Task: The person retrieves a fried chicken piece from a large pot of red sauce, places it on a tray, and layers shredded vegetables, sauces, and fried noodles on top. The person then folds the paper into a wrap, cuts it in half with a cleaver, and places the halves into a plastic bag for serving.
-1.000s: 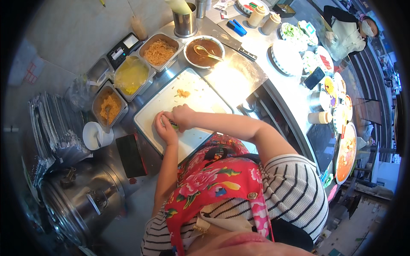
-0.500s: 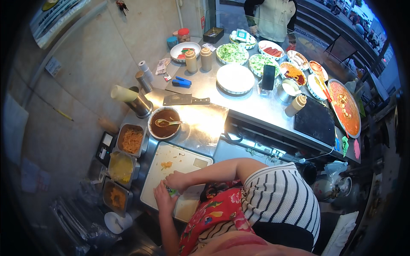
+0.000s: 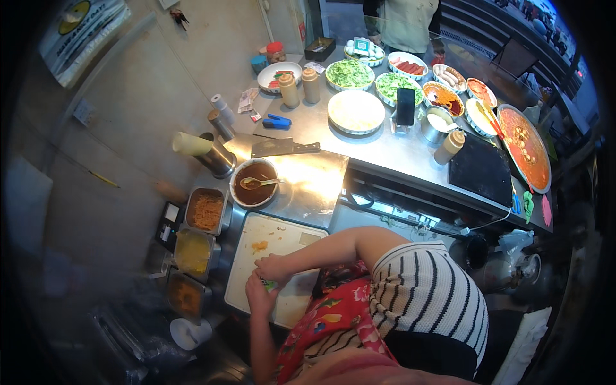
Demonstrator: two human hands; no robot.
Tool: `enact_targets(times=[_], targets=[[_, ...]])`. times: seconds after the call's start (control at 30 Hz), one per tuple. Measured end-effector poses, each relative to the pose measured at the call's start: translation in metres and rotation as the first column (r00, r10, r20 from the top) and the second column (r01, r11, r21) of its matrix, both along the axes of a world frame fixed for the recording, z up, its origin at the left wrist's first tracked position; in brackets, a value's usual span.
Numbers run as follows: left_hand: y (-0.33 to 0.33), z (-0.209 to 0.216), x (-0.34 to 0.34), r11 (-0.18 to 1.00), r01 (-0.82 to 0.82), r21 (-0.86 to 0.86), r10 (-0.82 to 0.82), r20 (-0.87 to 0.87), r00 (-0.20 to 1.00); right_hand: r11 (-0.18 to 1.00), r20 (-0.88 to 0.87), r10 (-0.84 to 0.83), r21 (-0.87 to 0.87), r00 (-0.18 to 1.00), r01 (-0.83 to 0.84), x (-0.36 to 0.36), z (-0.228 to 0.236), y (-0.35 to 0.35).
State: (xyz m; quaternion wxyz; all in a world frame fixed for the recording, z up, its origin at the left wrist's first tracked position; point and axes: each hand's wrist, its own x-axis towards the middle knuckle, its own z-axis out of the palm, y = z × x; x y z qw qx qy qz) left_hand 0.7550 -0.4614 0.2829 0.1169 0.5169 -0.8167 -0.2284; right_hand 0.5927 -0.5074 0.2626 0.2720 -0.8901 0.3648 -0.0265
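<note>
Over the white cutting board (image 3: 244,276), my two hands are close together around a small green-and-white item (image 3: 270,285). Its kind cannot be made out, since fingers cover most of it. My left hand (image 3: 260,296) wraps it from the near side. From the right, my right hand (image 3: 274,267) presses against its upper end with the fingers bent. Orange scraps (image 3: 259,246) lie on the board just beyond my hands. Past the board stands a bowl of brown sauce (image 3: 264,194) with a spoon (image 3: 256,183) in it.
Metal pans of orange shreds (image 3: 206,212), yellow food (image 3: 192,251) and more orange filling (image 3: 186,295) line the left side. A cleaver (image 3: 285,147) lies on the counter behind the bowl. Several food bowls, squeeze bottles (image 3: 289,92) and a black griddle (image 3: 480,173) stand farther off. A person (image 3: 403,25) stands beyond the counter.
The whole view has shifted slightly, so the scene sits a little to the right. My hands stay together on the green-and-white item, with only a small shift of the fingers.
</note>
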Motion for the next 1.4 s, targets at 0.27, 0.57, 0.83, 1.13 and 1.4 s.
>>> enact_targets(times=[0.27,0.57,0.83,1.13,1.4], targets=[[0.0,0.005,0.0,0.999,-0.015,0.039,0.014,0.006,1.0,0.996,0.038,-0.077,-0.051,0.996,0.079,-0.004,0.007,0.013],[0.0,-0.003,0.005,0.998,-0.023,0.057,0.022,0.013,1.0,0.993,0.058,-0.108,-0.035,0.992,0.11,0.0,0.005,0.014],[0.008,-0.002,-0.002,0.99,-0.133,0.055,0.134,-0.01,0.991,0.992,0.253,-0.043,-0.104,0.966,0.071,-0.017,0.004,0.015],[0.02,0.001,-0.012,0.964,-0.263,0.045,0.26,0.073,0.963,0.942,0.179,0.021,-0.332,0.984,0.04,-0.016,-0.01,0.018],[0.023,-0.012,-0.009,0.958,-0.286,0.027,0.284,0.041,0.958,0.957,0.179,0.054,-0.29,0.982,0.0,-0.014,-0.02,0.016]])
